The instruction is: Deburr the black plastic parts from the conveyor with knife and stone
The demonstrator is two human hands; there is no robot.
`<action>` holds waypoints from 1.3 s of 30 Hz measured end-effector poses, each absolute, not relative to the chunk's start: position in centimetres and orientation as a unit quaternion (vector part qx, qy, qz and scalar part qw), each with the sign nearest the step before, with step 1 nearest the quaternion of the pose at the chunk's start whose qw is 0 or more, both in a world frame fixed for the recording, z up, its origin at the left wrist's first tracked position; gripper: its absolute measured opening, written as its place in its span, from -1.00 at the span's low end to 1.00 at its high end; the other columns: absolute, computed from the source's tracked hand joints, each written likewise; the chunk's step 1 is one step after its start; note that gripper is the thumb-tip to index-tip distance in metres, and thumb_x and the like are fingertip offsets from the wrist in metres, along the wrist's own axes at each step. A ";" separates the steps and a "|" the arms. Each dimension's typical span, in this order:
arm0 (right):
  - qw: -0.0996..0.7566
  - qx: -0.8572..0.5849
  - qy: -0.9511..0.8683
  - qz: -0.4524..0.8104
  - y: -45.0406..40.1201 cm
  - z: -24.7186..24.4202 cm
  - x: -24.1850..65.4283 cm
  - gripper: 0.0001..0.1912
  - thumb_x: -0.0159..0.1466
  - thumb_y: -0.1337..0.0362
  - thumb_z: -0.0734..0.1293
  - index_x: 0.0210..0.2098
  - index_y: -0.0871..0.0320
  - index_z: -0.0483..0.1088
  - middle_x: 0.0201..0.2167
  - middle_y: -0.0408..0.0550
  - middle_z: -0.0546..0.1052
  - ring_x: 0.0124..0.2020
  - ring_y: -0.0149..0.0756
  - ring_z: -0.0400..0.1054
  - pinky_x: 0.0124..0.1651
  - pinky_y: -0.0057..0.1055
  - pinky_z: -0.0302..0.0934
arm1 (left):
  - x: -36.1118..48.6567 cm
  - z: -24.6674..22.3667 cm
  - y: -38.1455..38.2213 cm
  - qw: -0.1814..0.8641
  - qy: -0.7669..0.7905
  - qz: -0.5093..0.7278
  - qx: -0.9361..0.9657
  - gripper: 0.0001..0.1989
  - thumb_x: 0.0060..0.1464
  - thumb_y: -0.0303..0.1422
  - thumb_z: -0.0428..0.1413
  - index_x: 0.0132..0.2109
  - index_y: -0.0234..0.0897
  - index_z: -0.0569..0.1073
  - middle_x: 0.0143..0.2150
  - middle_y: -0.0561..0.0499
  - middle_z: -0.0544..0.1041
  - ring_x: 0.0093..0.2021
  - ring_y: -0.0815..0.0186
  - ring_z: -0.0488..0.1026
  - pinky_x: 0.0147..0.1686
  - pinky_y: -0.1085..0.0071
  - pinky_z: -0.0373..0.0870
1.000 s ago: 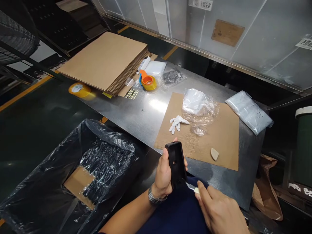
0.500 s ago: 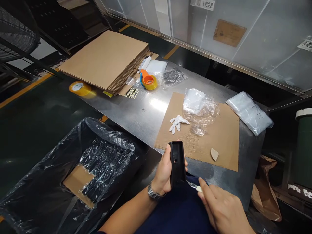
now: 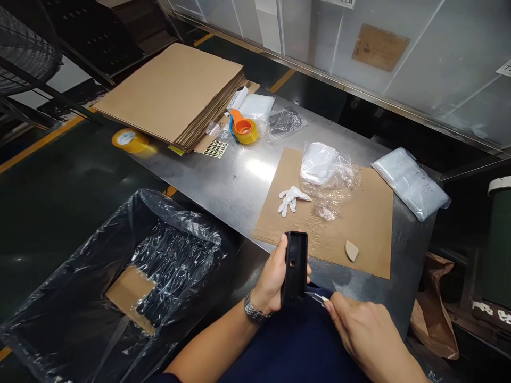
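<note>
Far L: glossy black plastic bin liner (image 3: 75,314), thin & crinkled, w/ a flat, matte brown cardboard piece (image 3: 130,292) lying in it. Next, a shiny yellow tape roll (image 3: 126,139) beside a thick, squared stack of brown cardboard sheets (image 3: 171,88), all on a smooth, reflective grey metal table (image 3: 235,178). Then an orange-and-blue plastic tape dispenser w/ yellow tape (image 3: 242,127), & a limp white fabric glove (image 3: 293,200) at the L side of a flat brown cardboard sheet (image 3: 335,236), near wrinkled clear plastic film (image 3: 331,189). Pale beige rounded wedge (image 3: 352,251) near that sheet's R edge; far R, a flat, clear-wrapped whitish packet (image 3: 411,183).

Black oblong tray-shaped part (image 3: 296,258), smooth & hollow w/ 1 small round hole, is held up in front of the table's near edge. Its long axis runs approx. up-down in view, far end tipped slightly R; hollow side faces the camera. Thin metal blade w/ white handle (image 3: 317,298) points L & a bit up, tip at part's lower R edge; can't tell if touching.

L hand (image 3: 272,279), metal watch (image 3: 254,311) on wrist, is wrapped round the part, thumb on L side, fingertips showing on R. R hand (image 3: 361,324) is curled, pinching the white handle.
</note>
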State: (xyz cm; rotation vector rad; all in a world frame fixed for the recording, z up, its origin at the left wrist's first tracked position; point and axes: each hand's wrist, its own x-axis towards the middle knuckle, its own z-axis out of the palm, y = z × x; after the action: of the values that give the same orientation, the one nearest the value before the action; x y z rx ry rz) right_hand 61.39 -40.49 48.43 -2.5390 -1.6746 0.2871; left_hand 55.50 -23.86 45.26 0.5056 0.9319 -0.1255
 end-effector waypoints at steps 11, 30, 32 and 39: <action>0.013 -0.816 -0.567 0.109 -40.6 48.4 61.3 -0.56 0.38 0.19 -0.13 -0.54 0.07 0.13 -0.80 -0.24 0.35 -0.83 -0.28 0.26 -0.62 -0.35 -0.44 | 55.5 45.2 -24.0 0.870 0.426 -0.047 0.245 -0.46 0.03 0.06 -0.13 -0.39 -0.36 0.44 -0.61 0.00 0.43 -0.65 0.39 0.37 -0.62 0.49 0.33; 0.013 -0.815 -0.564 0.131 -41.1 47.7 60.6 -0.58 0.39 0.21 -0.12 -0.52 0.09 0.13 -0.77 -0.23 0.38 -0.82 -0.30 0.28 -0.65 -0.34 -0.37 | 55.6 45.1 -24.4 0.858 0.429 -0.015 0.282 -0.44 0.01 0.07 -0.11 -0.45 -0.38 0.42 -0.66 -0.02 0.43 -0.70 0.41 0.35 -0.70 0.55 0.27; 0.017 -0.819 -0.556 0.137 -41.1 47.6 60.5 -0.55 0.39 0.20 -0.13 -0.53 0.09 0.15 -0.79 -0.22 0.37 -0.83 -0.29 0.27 -0.65 -0.34 -0.36 | 55.6 45.1 -24.4 0.859 0.428 -0.008 0.281 -0.45 0.00 0.07 -0.09 -0.43 -0.38 0.42 -0.66 -0.01 0.42 -0.70 0.41 0.35 -0.70 0.55 0.27; 0.163 -0.815 -0.458 0.315 -41.5 47.6 61.2 -0.62 0.38 0.18 -0.04 -0.53 0.10 0.13 -0.71 -0.28 0.34 -0.69 -0.46 0.27 -0.59 -0.51 -0.05 | 55.8 45.4 -24.0 0.861 0.440 0.015 0.257 -0.47 0.03 0.04 -0.09 -0.11 -0.31 0.40 -0.58 0.04 0.45 -0.65 0.39 0.39 -0.61 0.47 0.36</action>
State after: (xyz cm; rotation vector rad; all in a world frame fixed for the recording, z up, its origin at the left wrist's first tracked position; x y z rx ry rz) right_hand 61.25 -41.50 47.61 -2.3257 -1.3077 0.8977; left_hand 55.80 -24.01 45.36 0.5392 0.9225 0.0321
